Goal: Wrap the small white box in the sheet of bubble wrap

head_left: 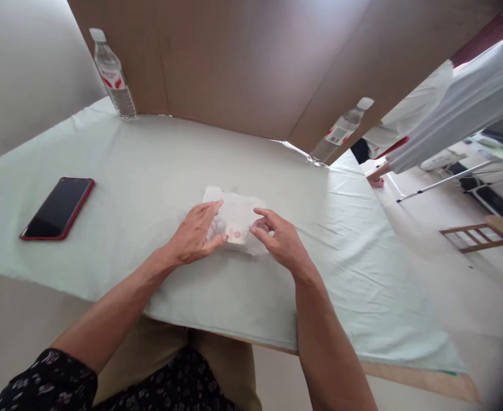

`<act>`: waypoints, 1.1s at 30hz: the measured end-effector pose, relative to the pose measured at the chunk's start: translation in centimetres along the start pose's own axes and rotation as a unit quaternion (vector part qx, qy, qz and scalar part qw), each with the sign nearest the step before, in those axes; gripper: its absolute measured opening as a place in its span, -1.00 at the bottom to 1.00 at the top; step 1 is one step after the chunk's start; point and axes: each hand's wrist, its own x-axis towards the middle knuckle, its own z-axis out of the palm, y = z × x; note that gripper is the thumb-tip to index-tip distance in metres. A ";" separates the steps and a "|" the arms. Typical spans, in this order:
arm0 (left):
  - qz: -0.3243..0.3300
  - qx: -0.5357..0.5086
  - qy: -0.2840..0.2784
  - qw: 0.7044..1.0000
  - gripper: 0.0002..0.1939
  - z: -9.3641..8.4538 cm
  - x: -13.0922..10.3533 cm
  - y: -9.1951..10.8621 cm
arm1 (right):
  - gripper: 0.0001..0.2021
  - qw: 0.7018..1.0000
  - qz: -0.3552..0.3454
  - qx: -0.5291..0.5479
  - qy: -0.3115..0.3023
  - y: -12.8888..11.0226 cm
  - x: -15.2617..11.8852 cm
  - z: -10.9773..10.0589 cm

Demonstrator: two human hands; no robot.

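Note:
A small box-like package (235,217) in thin, whitish, see-through wrapping, with a small red print on it, lies on the cloth in front of me. At its left side my left hand (197,233) has its fingers stretched out and the thumb apart, over the crumpled edge of the wrapping. My right hand (278,237) is at the package's right side, index finger and thumb apart and bent, its other fingers partly hidden. Whether the fingertips press on the wrapping I cannot tell.
A pale green cloth (157,165) covers the table. A red-cased phone (58,208) lies at left. Two water bottles, one at left (112,77) and one at right (341,134), stand by a brown board (243,63). Beyond the right edge are a person (431,114) and a wooden stool (478,235).

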 end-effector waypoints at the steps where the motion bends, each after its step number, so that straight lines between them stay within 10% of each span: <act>1: -0.025 -0.029 0.004 0.999 -0.27 -0.4 0.0 0.0 | -0.60 0.999 -0.016 0.029 -0.007 -0.2 -0.1 -0.4; 4: -0.083 -0.130 -0.008 0.988 -0.37 -1.9 0.0 0.2 | -0.69 0.984 -0.057 0.100 -0.135 -1.1 -0.9 -1.5; 9: -0.088 -0.141 -0.185 0.969 -0.64 -2.8 0.0 0.3 | -0.80 0.927 -0.044 0.056 -0.367 -1.2 -3.6 -1.5; 16: 0.039 0.012 -0.125 0.991 -0.37 -1.2 -0.2 -0.4 | -0.73 0.998 -0.040 -0.010 -0.040 -0.2 -3.4 1.1; 21: 0.033 0.054 -0.174 0.983 -0.07 -0.2 -0.6 -1.0 | -0.52 0.992 -0.095 -0.085 -0.023 0.2 -2.0 3.3; 27: 0.030 0.067 -0.164 0.984 -0.06 0.2 -0.6 -1.6 | -0.52 0.983 -0.001 -0.070 0.172 4.7 -2.8 -1.2; 33: 0.025 0.072 -0.154 0.985 -0.11 0.2 -0.5 -1.6 | -0.42 0.957 0.080 -0.170 0.219 8.6 -4.0 -4.0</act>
